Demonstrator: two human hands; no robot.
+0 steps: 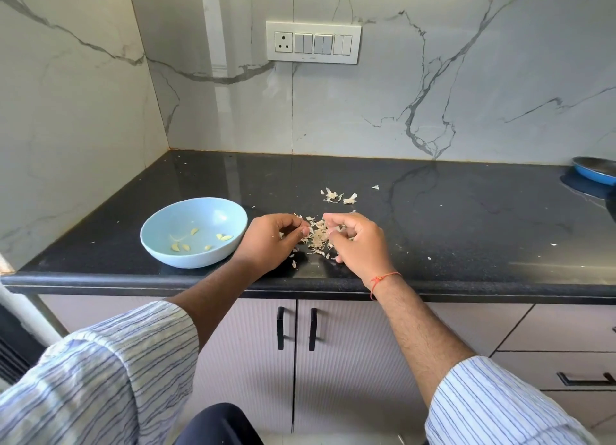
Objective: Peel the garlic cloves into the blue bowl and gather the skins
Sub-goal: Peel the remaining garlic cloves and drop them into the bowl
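**Peeling largely done; skins being worked at the pile**

Head view. The blue bowl (193,231) is sitting on the black table (466,218), left of centre, and is holding several peeled garlic cloves (186,241) scattered across its bottom. Just right of the bowl, both hands are hovering over the main pile of skins (317,236). The left hand (270,241) is curling its fingers inward, thumb and fingertips closing together at the pile's left edge; whether a clove or a skin is between them cannot be told. The right hand (360,244) is likewise curling over the pile's right side, fingertips meeting among the skins; what it is pinching, if anything, is hidden.

A smaller cluster of skins (338,197) is lying further back, apart from the main pile, with stray flakes further out on the table.

Assessment: peeling appears advanced, as cloves are already sitting in the bowl. No unpeeled clove is plainly showing. Gathering is remaining: the rear cluster and loose flakes are not yet joined to the main pile.
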